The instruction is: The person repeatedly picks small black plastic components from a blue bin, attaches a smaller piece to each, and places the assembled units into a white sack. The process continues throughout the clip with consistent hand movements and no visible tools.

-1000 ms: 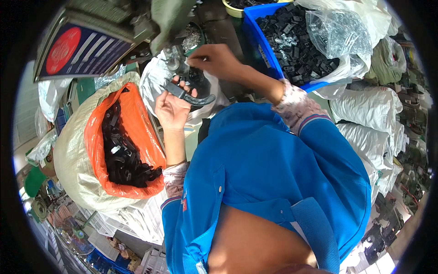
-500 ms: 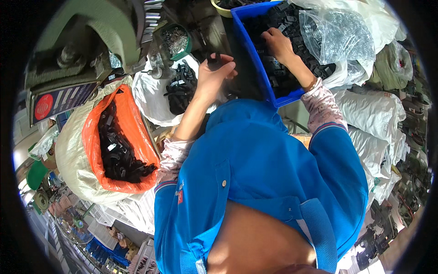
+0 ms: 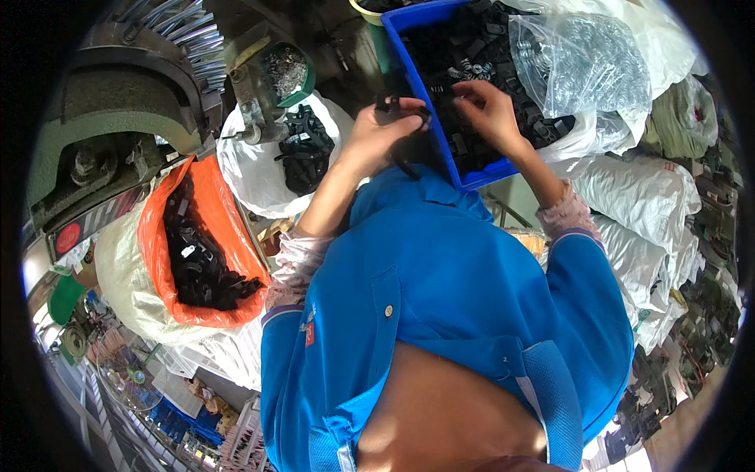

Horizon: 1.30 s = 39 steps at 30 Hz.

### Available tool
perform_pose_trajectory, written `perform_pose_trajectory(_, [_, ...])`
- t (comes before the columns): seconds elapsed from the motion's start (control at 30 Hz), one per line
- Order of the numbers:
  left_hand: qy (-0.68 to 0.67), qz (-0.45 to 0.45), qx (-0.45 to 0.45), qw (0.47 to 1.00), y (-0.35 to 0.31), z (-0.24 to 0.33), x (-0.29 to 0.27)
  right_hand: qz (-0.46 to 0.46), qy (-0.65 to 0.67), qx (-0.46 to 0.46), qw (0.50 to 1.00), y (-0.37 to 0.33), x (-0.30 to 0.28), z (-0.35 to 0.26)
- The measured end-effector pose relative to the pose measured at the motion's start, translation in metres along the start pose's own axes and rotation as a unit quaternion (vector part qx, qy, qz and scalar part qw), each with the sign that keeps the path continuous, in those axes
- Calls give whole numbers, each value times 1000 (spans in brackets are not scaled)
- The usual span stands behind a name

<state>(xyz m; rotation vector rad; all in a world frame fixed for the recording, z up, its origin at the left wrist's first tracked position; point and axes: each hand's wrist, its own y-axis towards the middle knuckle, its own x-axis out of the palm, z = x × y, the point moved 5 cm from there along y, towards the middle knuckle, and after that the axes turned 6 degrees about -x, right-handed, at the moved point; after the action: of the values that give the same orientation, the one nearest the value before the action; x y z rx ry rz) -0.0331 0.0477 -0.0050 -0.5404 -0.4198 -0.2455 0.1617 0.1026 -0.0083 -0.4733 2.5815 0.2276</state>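
My left hand (image 3: 379,135) is closed around a black plastic part (image 3: 391,114), just left of the blue bin (image 3: 442,141). Parts of that piece show past the fingers; the rest is hidden by the hand. My right hand (image 3: 491,118) hovers over the bin's left side with thumb and fingers drawn together in a pinch. Whatever sits at its fingertips is dark and too small to name. Black plastic pieces (image 3: 480,145) fill the bin, and a few loose metal coil springs (image 3: 470,71) lie among them.
A clear bag of springs (image 3: 586,67) rests on the bin's right side. To the left are a white sack (image 3: 236,169) and an orange bag (image 3: 232,204), both holding black parts. A green container of small metal pieces (image 3: 303,86) and a heavy machine (image 3: 118,94) stand beyond.
My right hand has come up out of the bin's contents, nearer its left wall. My left hand has shifted right, toward the bin, with the black part. The whole view has shifted slightly.
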Motion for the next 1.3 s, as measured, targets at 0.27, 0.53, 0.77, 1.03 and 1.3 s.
perform_pose_trajectory(0.27, [78, 121, 95, 985, -8, 0, -13, -52, -166, 110, 979, 38, 37, 59])
perform_pose_trajectory(0.53, [212, 169, 157, 950, -22, 18, -10, 6, 48, -12, 999, 27, 11, 8])
perform_pose_trajectory(0.77, [215, 160, 184, 946, -29, 21, -4, -158, 236, -27, 959, 20, 19, -73])
perform_pose_trajectory(1.03, [243, 199, 191, 930, -46, 21, -11, -166, -104, -346, 918, 12, 33, -130])
perform_pose_trajectory(1.3, [178, 218, 308, 909, -62, 35, -11, -128, 254, -89, 955, 26, 46, -107])
